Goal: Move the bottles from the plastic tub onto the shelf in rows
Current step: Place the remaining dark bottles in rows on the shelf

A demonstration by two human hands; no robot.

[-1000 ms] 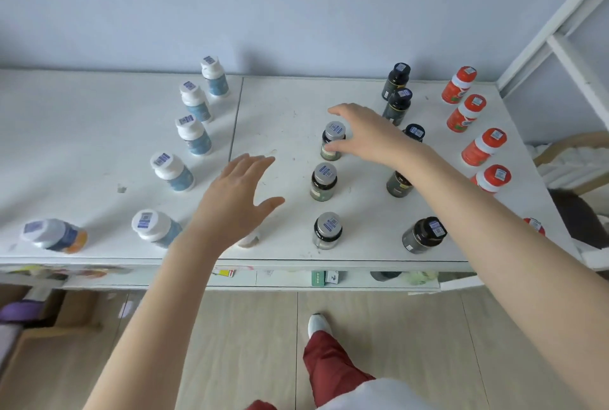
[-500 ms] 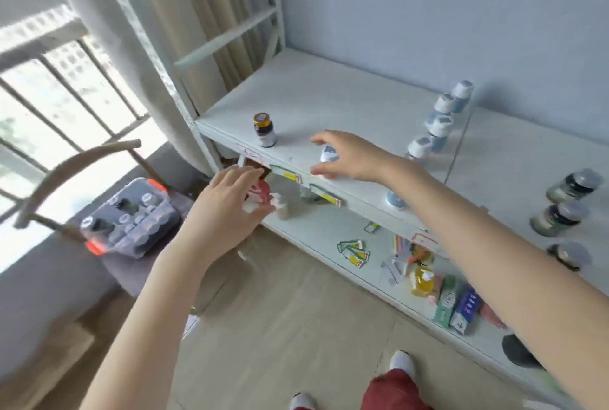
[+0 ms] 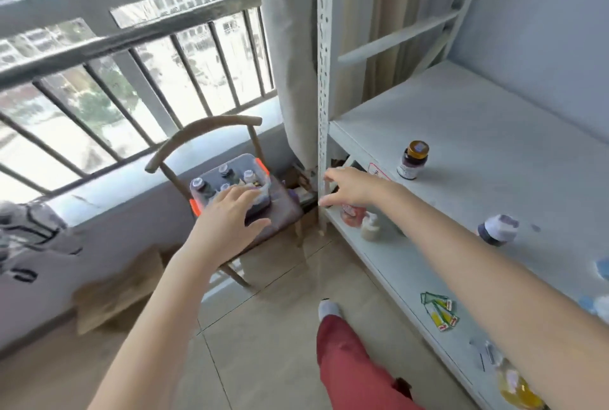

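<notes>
white shelf [image 3: 468, 133] on right, amber-capped bottle [image 3: 412, 159] upright on it. wooden chair [image 3: 211, 133] by window carries plastic tub [image 3: 260, 165] of bottles [image 3: 197, 186]. left hand [image 3: 227, 221] over tub, fingers spread, empty. right hand [image 3: 352, 187] near shelf post, fingers apart, empty.

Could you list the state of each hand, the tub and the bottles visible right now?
left hand: open, empty, over the tub
right hand: open, empty, by the shelf post
plastic tub: lidless, bottles inside, on the chair
amber-capped bottle: upright on the shelf
white-capped bottle: tilted or lying, blurred
</notes>
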